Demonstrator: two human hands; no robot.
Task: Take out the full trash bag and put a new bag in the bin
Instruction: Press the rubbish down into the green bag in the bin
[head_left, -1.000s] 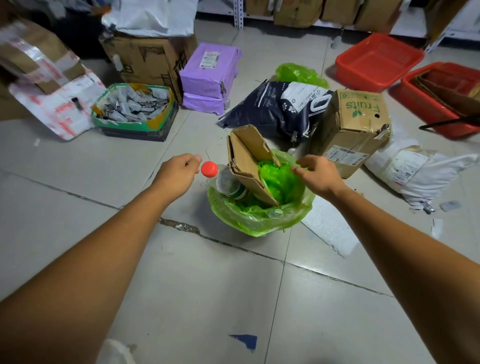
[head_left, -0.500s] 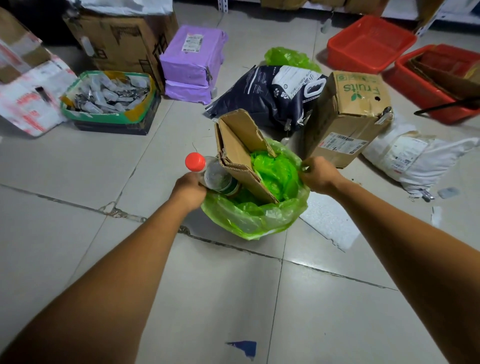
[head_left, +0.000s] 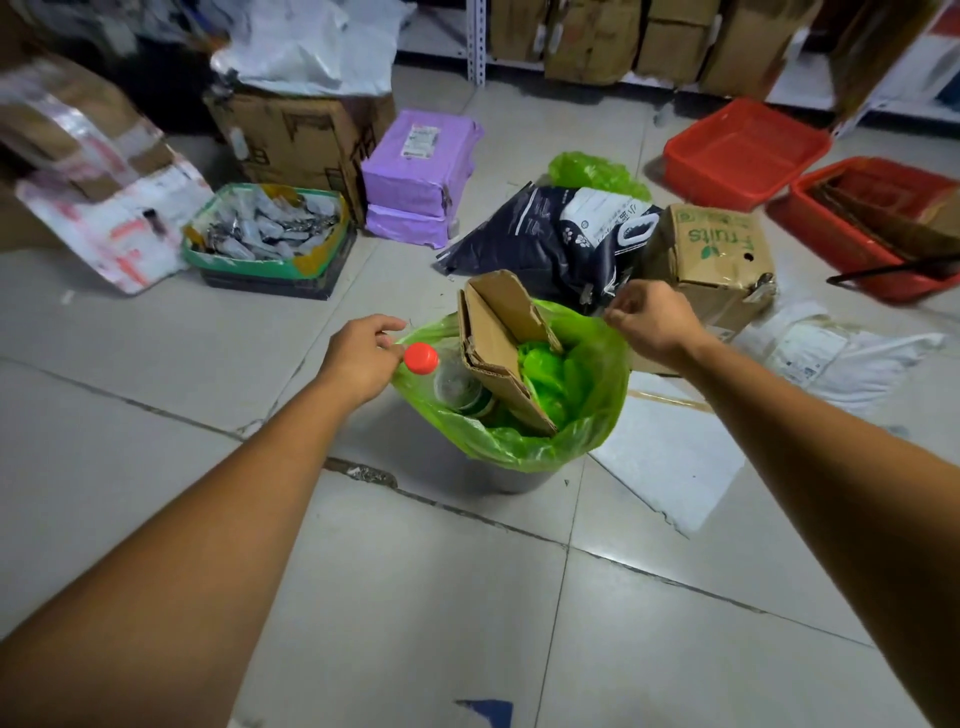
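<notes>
A grey bin (head_left: 511, 480) stands on the tiled floor, lined with a full green trash bag (head_left: 587, 431). Folded cardboard (head_left: 498, 332) and a clear bottle with a red cap (head_left: 421, 358) stick out of the bag. My left hand (head_left: 361, 358) pinches the bag's left edge beside the red cap. My right hand (head_left: 652, 322) pinches the bag's right edge and holds it raised. The bag's rim is lifted off the bin, whose grey wall shows below it. Another crumpled green bag (head_left: 597, 174) lies on the floor behind.
A "fruits" carton (head_left: 711, 260) and a dark printed sack (head_left: 545, 244) sit right behind the bin. Purple parcels (head_left: 421, 171), a green-rimmed tray of packets (head_left: 265, 234), red crates (head_left: 743, 150) and a white sack (head_left: 841, 353) lie around. A white sheet (head_left: 670, 457) lies beside the bin.
Both hands have closed on the bag's edges and pulled them upward. The bag's rim has come off the bin and the grey wall now shows.
</notes>
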